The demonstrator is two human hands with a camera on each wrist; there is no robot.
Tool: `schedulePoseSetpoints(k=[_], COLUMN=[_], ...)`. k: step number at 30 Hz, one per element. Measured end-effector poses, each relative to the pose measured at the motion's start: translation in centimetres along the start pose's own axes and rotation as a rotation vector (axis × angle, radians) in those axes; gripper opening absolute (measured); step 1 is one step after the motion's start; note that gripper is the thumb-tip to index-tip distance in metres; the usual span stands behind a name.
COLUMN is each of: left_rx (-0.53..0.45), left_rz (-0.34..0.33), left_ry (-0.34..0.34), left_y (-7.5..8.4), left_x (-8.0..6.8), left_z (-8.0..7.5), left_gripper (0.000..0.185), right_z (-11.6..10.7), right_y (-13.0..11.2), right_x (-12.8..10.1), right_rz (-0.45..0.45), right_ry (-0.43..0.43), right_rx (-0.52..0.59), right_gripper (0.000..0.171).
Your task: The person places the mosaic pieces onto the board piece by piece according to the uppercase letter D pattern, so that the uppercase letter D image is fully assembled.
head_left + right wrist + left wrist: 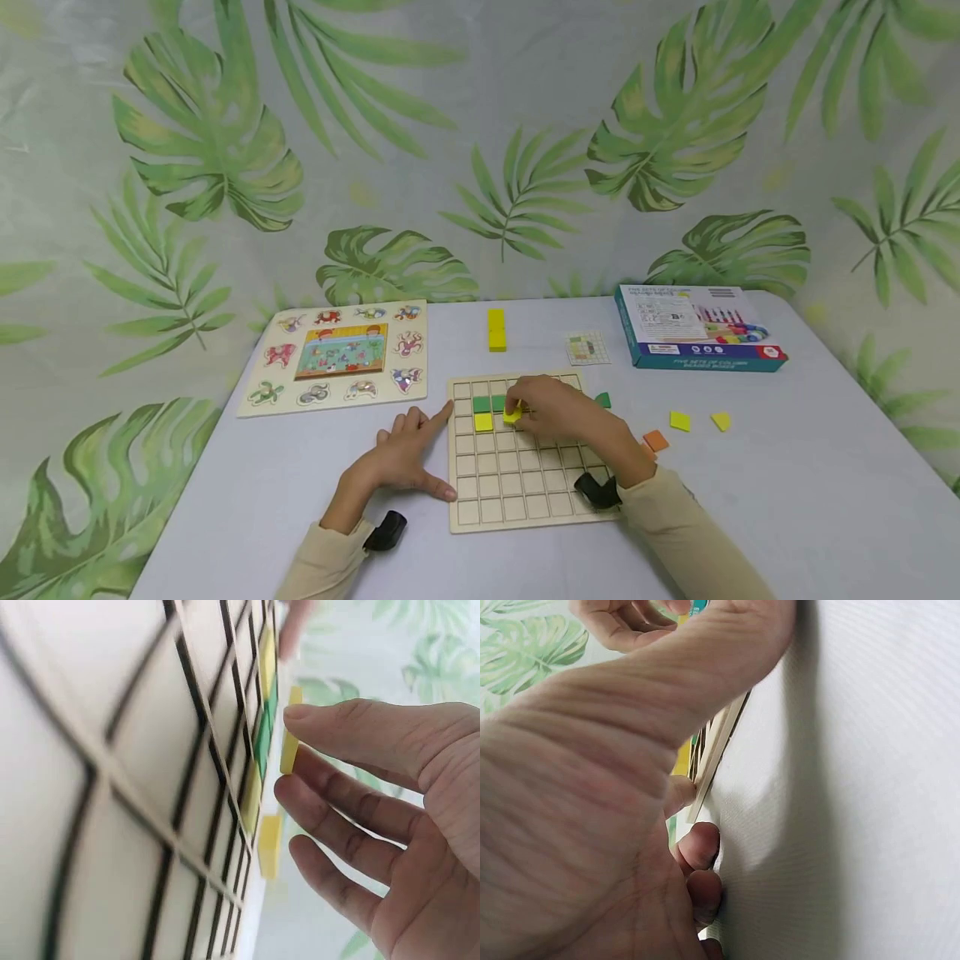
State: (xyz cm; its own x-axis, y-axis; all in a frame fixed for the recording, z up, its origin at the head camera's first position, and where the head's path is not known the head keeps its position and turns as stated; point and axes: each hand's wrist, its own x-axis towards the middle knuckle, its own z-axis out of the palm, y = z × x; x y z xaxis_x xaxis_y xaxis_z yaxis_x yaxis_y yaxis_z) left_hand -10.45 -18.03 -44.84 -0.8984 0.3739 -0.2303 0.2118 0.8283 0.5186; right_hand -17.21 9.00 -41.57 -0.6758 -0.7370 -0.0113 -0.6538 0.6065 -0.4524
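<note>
My right hand point(551, 408) pinches a yellow square tile point(512, 415) between thumb and fingers, over the upper part of a wooden grid board point(487, 486). The right wrist view shows this tile point(289, 754) held apart from the board's surface. Two green tiles point(482, 405) lie side by side in the grid, with a yellow tile point(483, 422) in the cell below the left one. At the board's left side is my left hand point(405, 454), fingers spread, its index fingertip and thumb touching the edge. Part of the grid is hidden under my right hand and forearm.
Behind the board stand a yellow tile stack point(497, 331) and a small pattern card point(588, 348). An animal puzzle board point(345, 358) lies back left, a boxed bead set point(701, 329) back right. Loose yellow point(679, 421), orange point(656, 440) and green point(603, 400) pieces lie to the right.
</note>
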Motion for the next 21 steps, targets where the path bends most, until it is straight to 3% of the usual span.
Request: schedulePoseSetpoints(k=[10,21], left_rx=[0.003,0.018], left_rz=[-0.006,0.012], left_ry=[0.001,0.002], left_y=[0.1,-0.3], left_x=[-0.1,0.1], left_z=[-0.1,0.2], left_gripper=[0.127,0.127], right_z=[1.9,2.9], right_y=[-2.3,-2.9], right_x=[0.7,0.6], right_rz=[-0.06,-0.075], right_ry=[-0.054,-0.033], right_rx=[-0.028,-0.096], right_gripper=[0.007,0.012])
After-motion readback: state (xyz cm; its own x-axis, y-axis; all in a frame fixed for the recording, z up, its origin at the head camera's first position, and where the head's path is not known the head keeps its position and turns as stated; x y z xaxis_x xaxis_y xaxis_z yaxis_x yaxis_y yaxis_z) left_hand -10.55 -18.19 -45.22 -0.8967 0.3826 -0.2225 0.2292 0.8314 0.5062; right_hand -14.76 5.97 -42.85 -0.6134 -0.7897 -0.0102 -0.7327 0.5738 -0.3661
